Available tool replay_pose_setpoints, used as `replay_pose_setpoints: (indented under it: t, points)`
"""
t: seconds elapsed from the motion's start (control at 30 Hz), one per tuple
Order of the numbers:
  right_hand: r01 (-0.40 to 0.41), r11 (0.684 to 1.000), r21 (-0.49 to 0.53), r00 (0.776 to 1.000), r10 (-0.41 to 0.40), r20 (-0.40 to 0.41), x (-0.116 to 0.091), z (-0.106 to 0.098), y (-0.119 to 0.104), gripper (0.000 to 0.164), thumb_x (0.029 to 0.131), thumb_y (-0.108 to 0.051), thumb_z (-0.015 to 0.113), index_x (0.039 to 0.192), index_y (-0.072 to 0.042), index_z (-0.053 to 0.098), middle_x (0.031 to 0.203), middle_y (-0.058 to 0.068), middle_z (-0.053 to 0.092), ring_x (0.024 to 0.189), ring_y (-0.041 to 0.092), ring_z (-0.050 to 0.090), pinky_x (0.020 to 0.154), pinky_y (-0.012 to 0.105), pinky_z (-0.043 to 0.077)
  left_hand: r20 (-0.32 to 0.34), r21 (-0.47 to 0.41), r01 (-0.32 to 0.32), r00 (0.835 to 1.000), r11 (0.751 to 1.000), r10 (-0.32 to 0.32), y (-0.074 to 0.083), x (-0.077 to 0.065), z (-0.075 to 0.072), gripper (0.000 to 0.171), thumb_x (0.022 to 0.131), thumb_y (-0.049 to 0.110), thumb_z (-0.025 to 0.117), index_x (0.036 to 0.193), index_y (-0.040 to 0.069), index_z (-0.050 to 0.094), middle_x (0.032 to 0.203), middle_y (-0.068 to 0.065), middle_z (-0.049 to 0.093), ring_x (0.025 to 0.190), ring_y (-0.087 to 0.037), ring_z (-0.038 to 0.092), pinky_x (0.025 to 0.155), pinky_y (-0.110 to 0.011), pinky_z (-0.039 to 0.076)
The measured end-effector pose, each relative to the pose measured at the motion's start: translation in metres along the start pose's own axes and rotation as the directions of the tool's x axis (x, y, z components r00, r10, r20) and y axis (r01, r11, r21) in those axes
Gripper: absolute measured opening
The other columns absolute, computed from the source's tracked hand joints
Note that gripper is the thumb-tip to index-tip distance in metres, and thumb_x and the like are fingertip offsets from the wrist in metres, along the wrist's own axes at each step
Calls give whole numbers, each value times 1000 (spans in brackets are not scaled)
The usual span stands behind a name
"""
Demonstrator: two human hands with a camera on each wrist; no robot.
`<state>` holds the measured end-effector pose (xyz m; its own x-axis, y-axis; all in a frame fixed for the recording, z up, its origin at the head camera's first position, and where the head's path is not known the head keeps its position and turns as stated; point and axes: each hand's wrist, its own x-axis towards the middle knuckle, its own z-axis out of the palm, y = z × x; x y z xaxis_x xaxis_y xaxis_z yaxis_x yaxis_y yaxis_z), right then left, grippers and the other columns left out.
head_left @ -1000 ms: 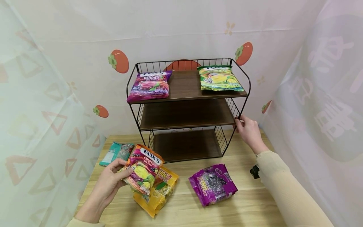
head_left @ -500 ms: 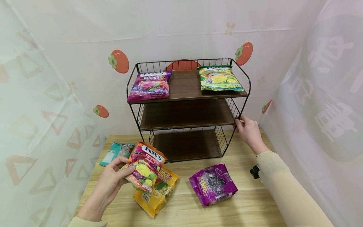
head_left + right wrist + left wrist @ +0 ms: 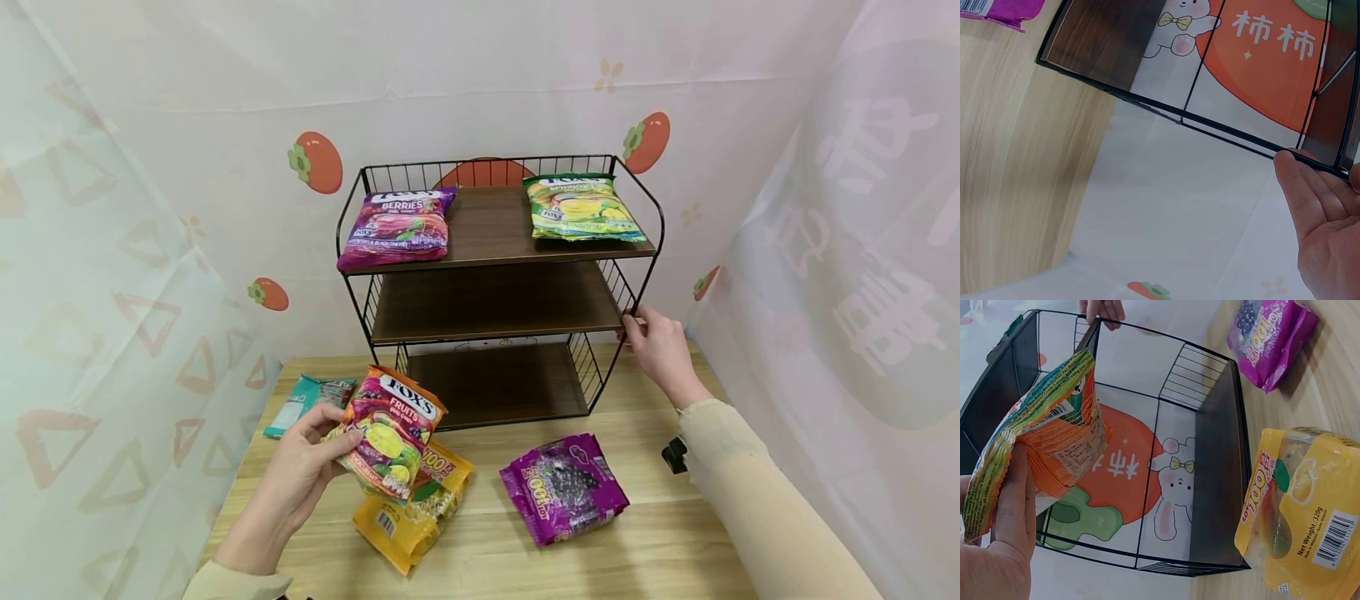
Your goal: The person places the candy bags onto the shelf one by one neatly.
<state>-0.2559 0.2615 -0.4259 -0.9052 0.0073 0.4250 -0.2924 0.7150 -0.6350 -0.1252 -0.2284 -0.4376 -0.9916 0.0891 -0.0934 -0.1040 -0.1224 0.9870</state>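
Note:
My left hand (image 3: 303, 467) pinches an orange bag of Fox's fruit candy (image 3: 392, 433) by its left edge, thumb in front. Raised in front of the rack's lower left corner, the bag overlaps a yellow candy bag (image 3: 408, 529) on the table in the head view. My right hand (image 3: 660, 346) holds the right side frame of a black three-tier shelf rack (image 3: 495, 300) at the middle shelf. In the right wrist view the fingers (image 3: 1310, 190) lie along the wire frame. On the top shelf are a purple berries bag (image 3: 401, 227) at left and a green-yellow bag (image 3: 581, 208) at right.
A purple grape candy bag (image 3: 564, 489) lies on the wooden table (image 3: 660, 542) in front of the rack. A teal packet (image 3: 300, 404) lies left of the rack, partly behind my left hand. Printed cloth (image 3: 487, 83) encloses the back and sides.
My left hand has moved the orange candy bag slightly right and up, closer to the rack. My right hand stays in place on the frame.

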Motion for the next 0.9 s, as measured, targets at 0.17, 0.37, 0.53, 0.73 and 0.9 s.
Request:
replay_pose_setpoints:
  t: [0.17,0.37,0.53,0.73,0.9]
  points:
    - [-3,1000,-1,1000,3,5,0,0,0,24,108,-12,49,109,9,63,93,29,74,74,38,76,69,53,61,17,-4,-20,1000,1000,20,1,2,1,13,99,5,66,99,16,59,115,-8,56,95,-22,70,78,-37,62]
    - [5,1000,-6,1000,-5,-2,0,0,-1,23,108,-11,49,107,8,63,92,28,74,72,37,75,68,53,60,27,-11,-40,999,999,40,3,4,4,14,99,4,66,100,16,58,119,-10,52,95,-22,70,78,-36,62]
    - [8,1000,-6,1000,-8,0,-1,0,0,23,108,-11,49,107,8,62,92,28,74,73,37,75,68,53,60,18,-17,-44,999,999,44,6,5,8,14,99,5,65,101,17,57,120,-9,51,99,-22,69,81,-36,62]
    - [13,1000,-6,1000,-13,-3,0,0,0,23,108,-10,49,108,8,63,92,28,74,72,37,75,68,53,60,30,-29,-70,997,997,70,10,7,14,13,100,4,64,102,16,58,120,-9,52,97,-21,70,80,-36,62]
    - [18,1000,-8,1000,-18,-9,0,0,1,23,108,-11,50,107,8,63,91,28,74,72,37,75,68,53,60,45,-46,-96,994,994,98,11,8,16,14,101,3,62,102,17,58,119,-9,51,94,-21,72,78,-35,62]
